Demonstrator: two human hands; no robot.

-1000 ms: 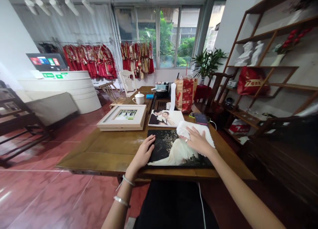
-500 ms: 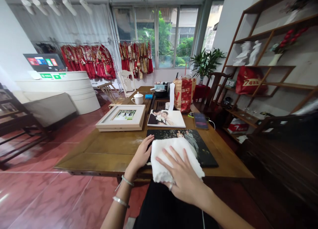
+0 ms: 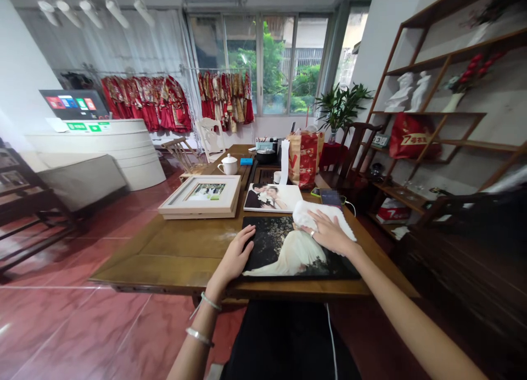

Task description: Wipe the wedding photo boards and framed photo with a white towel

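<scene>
A dark wedding photo panel (image 3: 269, 242) lies flat near the table's front edge, a pale bridal gown showing on it. My left hand (image 3: 239, 253) rests against the panel's left edge, fingers stretched out and holding nothing. At the panel's far right corner, my right hand (image 3: 331, 233) holds a folded white cloth (image 3: 346, 218) under its spread fingers, pressing it down. The cloth and hand cover that corner of the picture.
Behind the panel lie a smaller wedding photo (image 3: 284, 199) and a pale wooden frame (image 3: 177, 204). Farther back on the wooden table (image 3: 164, 253) stand a white lidded cup (image 3: 229, 165) and a red paper bag (image 3: 307, 157). A phone (image 3: 329, 196) with a cable lies beyond the cloth.
My right hand has slid the white cloth away from me and to the right, from the panel's near middle to its far right corner, uncovering the gown. My left hand stays put.
</scene>
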